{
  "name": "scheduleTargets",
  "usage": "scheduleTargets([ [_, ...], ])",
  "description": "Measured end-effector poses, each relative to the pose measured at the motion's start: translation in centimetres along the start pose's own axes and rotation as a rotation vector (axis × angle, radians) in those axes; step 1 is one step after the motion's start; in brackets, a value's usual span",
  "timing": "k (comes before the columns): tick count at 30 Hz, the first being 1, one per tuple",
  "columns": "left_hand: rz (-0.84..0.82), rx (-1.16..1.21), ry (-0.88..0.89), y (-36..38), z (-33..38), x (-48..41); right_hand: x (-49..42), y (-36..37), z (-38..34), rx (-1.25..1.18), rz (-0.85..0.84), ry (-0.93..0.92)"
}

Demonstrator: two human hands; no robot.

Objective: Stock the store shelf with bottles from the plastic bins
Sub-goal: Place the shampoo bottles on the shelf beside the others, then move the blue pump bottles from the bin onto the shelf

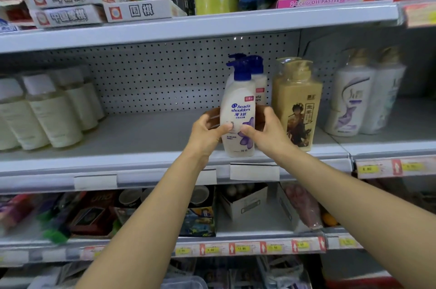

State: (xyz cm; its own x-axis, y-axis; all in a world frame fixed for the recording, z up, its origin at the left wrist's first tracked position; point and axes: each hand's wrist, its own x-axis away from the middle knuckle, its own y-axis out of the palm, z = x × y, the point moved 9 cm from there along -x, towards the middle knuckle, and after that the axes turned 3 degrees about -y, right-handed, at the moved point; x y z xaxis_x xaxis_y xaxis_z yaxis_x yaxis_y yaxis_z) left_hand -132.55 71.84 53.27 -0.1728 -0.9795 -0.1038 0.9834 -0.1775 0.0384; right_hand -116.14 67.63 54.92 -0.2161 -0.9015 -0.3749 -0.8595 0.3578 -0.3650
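A white shampoo bottle (238,109) with a blue pump and a purple flower label stands upright at the front of the middle shelf (146,140). My left hand (207,131) grips its left side and my right hand (266,131) grips its right side, thumbs on the label. A second bottle of the same kind (259,81) stands right behind it. The plastic bins are out of view.
A tan pump bottle (298,104) stands close on the right, then white bottles (358,99) on the neighbouring shelf. White square-capped bottles (54,114) fill the left end. Bare shelf lies between them. Boxes sit on the shelf above, mixed goods below.
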Motion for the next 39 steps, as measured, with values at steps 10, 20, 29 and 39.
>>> scheduleTargets([
  [10,0.204,0.288,-0.07,-4.7,-1.7,7.9,5.3,1.2,-3.4,-0.232,0.204,-0.171],
  [20,0.318,0.268,-0.241,-14.7,-8.0,13.0,10.5,12.9,-4.1,-0.228,-0.096,-0.173],
  [29,0.428,0.213,-0.492,-26.3,-15.7,18.0,17.3,28.1,0.1,-0.137,-0.578,0.121],
  [39,0.445,0.106,-0.852,-35.0,-28.4,23.8,26.4,36.6,11.0,0.008,-0.655,0.554],
])
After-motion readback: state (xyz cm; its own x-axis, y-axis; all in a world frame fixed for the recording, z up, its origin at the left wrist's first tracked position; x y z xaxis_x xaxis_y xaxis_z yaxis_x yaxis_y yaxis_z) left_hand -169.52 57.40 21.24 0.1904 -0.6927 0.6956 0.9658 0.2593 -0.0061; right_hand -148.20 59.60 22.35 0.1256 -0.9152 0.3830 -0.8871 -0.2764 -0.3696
